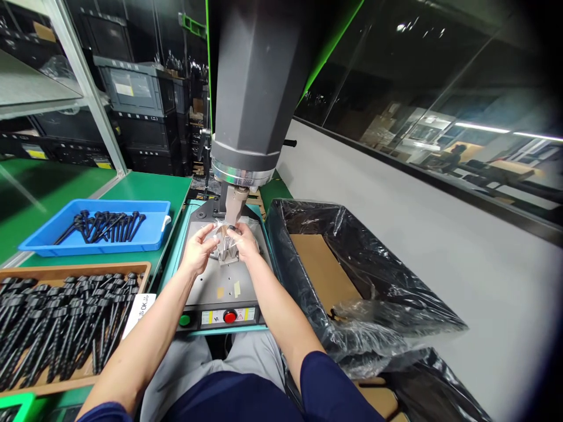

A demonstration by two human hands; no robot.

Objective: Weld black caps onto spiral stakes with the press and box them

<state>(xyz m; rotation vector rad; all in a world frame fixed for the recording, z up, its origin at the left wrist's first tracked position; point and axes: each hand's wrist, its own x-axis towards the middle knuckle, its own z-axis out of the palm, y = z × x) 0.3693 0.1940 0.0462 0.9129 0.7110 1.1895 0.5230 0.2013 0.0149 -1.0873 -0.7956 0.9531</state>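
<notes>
Both my hands are at the metal fixture (227, 251) on the press machine's base plate, right below the pale welding horn (235, 205). To the left of the fixture is my left hand (200, 249), its fingers apart and the fingertips close to the fixture's clear, shiny upper part. My right hand (247, 243) is on the other side, with thumb and fingers closed at the fixture's top. A small dark piece (233, 228) shows at its fingertips, too small to name. The large grey machine head (255, 88) hangs over both hands.
A blue tray (165, 231) on the left holds several black stemmed plastic parts; a brown tray (147, 269) nearer me holds many more. Red (229, 316) and green (185, 320) buttons sit on the machine's front. A black-lined box (325, 269) stands to the right, along a white wall (422, 223).
</notes>
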